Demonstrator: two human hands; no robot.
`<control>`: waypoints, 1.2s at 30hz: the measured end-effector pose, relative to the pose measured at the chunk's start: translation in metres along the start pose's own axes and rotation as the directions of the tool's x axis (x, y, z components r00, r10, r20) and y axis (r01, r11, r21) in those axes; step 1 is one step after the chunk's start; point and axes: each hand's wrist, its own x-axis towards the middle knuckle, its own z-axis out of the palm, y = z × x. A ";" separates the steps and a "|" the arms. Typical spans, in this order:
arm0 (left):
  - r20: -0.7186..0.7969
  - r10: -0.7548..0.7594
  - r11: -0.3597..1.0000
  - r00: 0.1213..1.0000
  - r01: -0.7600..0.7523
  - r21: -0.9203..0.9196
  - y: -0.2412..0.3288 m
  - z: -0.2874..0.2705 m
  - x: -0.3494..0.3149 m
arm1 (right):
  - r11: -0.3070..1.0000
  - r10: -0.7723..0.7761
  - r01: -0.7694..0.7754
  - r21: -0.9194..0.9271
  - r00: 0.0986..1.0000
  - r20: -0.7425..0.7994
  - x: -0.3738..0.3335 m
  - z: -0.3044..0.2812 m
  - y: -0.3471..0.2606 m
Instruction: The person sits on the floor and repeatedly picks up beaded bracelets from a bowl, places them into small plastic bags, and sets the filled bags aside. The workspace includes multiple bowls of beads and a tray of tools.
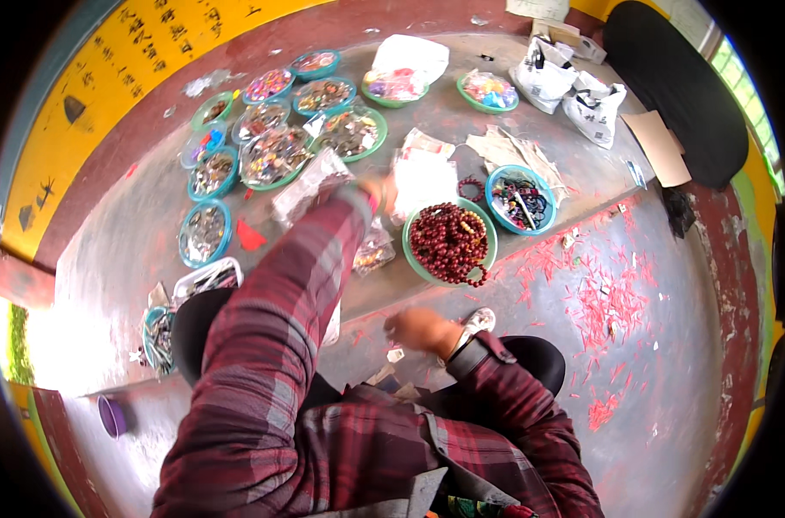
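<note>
My left hand point(378, 192) reaches forward over the raised grey surface, beside a clear plastic bag point(313, 186) and a white sheet or packet point(424, 181). Its fingers are blurred and partly hidden by the sleeve, so a hold on anything does not show. Close to my lap hovers my right hand point(422, 330), smeared by motion, with its fingers seemingly curled. Between the hands and a little to the right stands a green bowl point(413, 259) heaped with dark red bead strings point(448, 242). A small bead bracelet point(472, 189) lies behind it. Another clear bag of small pieces point(374, 250) sits under my left forearm.
Several bowls of small parts, such as a blue one point(205, 233), crowd the left and back. A blue bowl of dark cords point(520, 200) stands right. White bags point(543, 76) sit at the back right. Red scraps point(612, 302) litter the floor; a purple bucket point(112, 416) stands left.
</note>
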 end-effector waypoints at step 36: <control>0.304 -0.398 -0.711 0.866 -0.081 -0.698 0.016 0.031 -0.012 | 0.952 -0.072 0.043 -0.303 0.994 -0.087 -0.017 -0.010 -0.002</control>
